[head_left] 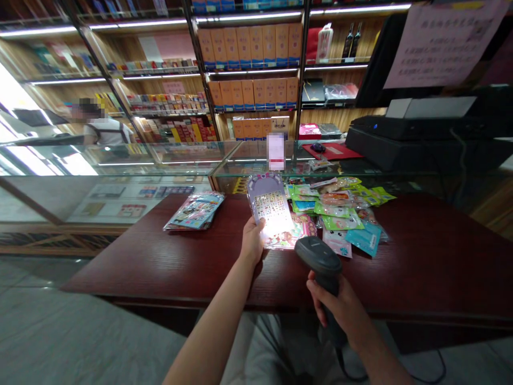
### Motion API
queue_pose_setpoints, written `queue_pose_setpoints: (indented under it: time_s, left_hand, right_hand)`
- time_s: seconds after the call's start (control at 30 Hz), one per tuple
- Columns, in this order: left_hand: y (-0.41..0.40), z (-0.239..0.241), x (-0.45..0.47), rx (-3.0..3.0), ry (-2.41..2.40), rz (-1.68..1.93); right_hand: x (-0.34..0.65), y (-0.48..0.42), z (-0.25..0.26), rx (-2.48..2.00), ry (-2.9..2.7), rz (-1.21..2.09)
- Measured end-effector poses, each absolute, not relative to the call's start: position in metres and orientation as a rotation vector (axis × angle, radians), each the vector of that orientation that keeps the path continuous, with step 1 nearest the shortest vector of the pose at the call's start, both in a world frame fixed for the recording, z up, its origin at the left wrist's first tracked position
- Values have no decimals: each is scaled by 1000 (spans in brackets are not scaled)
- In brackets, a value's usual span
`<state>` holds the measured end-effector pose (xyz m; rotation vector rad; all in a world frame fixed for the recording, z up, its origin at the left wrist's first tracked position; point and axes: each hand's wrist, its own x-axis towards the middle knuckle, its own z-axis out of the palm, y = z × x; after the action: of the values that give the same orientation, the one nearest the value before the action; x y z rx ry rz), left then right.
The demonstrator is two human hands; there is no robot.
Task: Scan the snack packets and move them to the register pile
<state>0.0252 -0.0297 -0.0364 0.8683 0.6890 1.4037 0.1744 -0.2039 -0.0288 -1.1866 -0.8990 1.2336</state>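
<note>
My left hand point(252, 239) grips the lower left edge of a flat purple-topped sticker packet point(269, 209), held up above the dark red table point(160, 256). My right hand point(334, 305) is wrapped round the handle of a dark grey barcode scanner point(318, 256), whose head points toward the packet from just to its right. A bright glare lies on the packet's lower part. Beyond it, a heap of small green, blue and pink packets point(340, 211) is spread on the table.
A stack of blue packets point(195, 210) lies at the table's left. Behind stand glass counters point(160, 155), a black cash register point(420, 128) at right, and shelves of boxes point(252, 64). A person point(100, 128) stands far left.
</note>
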Motion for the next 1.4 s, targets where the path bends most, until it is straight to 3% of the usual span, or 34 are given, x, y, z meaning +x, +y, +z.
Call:
queue_pose_setpoints:
  time_s: [0.5,0.73,0.97,1.1,1.4]
  left_hand:
    - [-33,-29,24,916,691,1448]
    - [-39,-29,8,1642,960,1651]
    - [-51,-19,7,2715,1239,1122]
    - [-54,-18,14,2808,1317,832]
    - [-57,-24,20,2696,1467,638]
  right_hand:
    - [222,-195,-28,-927,-658,1312]
    - [271,-180,-37,-636,-461,1335]
    - [275,-181,-38,-563,-421,1379]
    - [275,-181,-39,-562,-431,1383]
    - [274,-182,-37,-558,-401,1389]
